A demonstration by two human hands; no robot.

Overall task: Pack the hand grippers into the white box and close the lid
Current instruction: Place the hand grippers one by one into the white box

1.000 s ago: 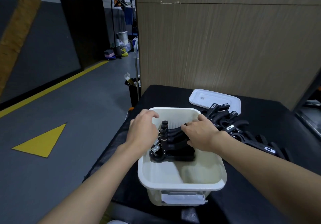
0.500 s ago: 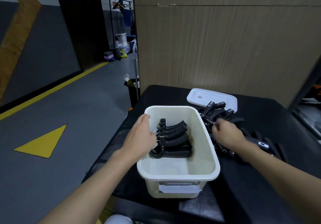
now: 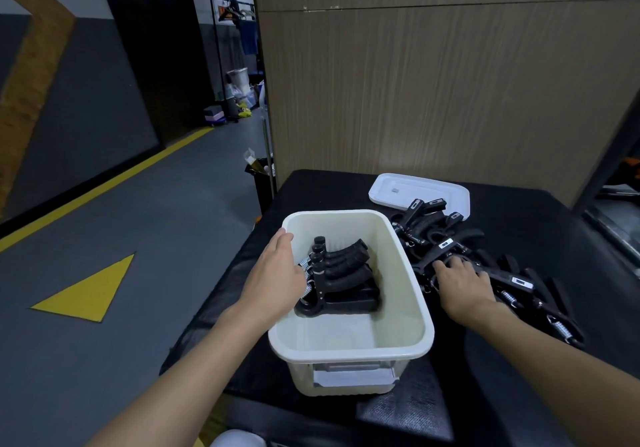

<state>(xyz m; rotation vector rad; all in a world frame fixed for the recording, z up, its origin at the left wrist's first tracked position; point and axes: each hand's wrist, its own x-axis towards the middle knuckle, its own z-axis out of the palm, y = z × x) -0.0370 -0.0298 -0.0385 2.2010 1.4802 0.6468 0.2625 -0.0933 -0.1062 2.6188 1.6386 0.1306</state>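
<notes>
Several grippers point(image 3: 341, 273) are lying stacked against the left wall of the box point(image 3: 398, 266), leaving its near half free. Left hand point(image 3: 277, 276) is resting on the left rim, fingers loose, holding nothing. Right hand point(image 3: 462, 282) is lying on the pile point(image 3: 519, 280) just beside the right rim; whether it is pinching one, I cannot tell. Lid point(image 3: 415, 188) is lying behind the pile on the black table point(image 3: 536, 211), below a wood wall point(image 3: 433, 82).

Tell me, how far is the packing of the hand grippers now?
Done: a few hand grippers are stacked in the white box. In hand: the left hand is at the box's rim, the right hand touches the loose pile beside it. Left: pack that pile, then fit the lid lying behind it.
</notes>
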